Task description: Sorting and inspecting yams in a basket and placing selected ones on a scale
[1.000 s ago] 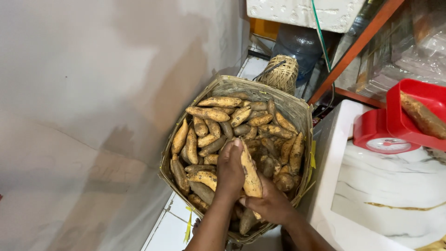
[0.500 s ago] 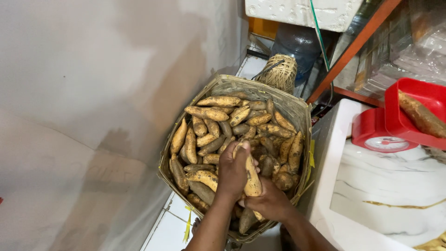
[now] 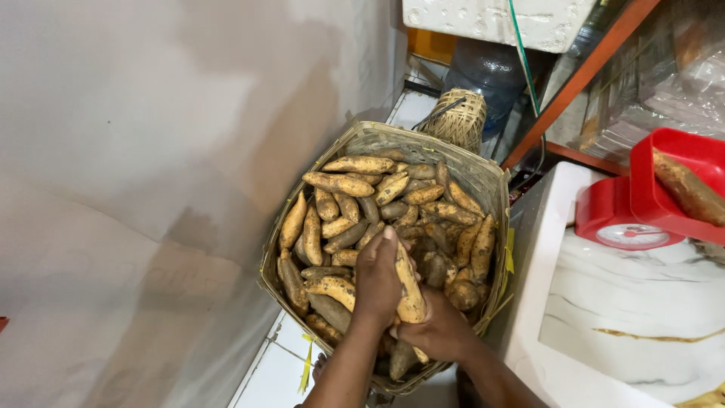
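Note:
A large woven basket (image 3: 468,170) on the floor is heaped with brownish-yellow sweet potatoes (image 3: 355,198). Both hands are over its near side. My left hand (image 3: 377,279) wraps around one long sweet potato (image 3: 409,289) from the left, fingers curled over it. My right hand (image 3: 438,332) grips the same tuber from below and to the right. The potato stands nearly upright, lifted a little above the pile. Its lower end is hidden between the two hands.
A grey wall (image 3: 151,151) runs close along the left. To the right stands a white marble-patterned counter (image 3: 642,325) with a red kitchen scale (image 3: 642,211) holding one sweet potato (image 3: 691,189). Behind the basket are a small wicker basket (image 3: 457,117), a water jug (image 3: 483,72) and an orange shelf frame (image 3: 574,83).
Both hands have stayed on the same sweet potato, shifting slightly toward the near edge of the basket. The pile is unchanged.

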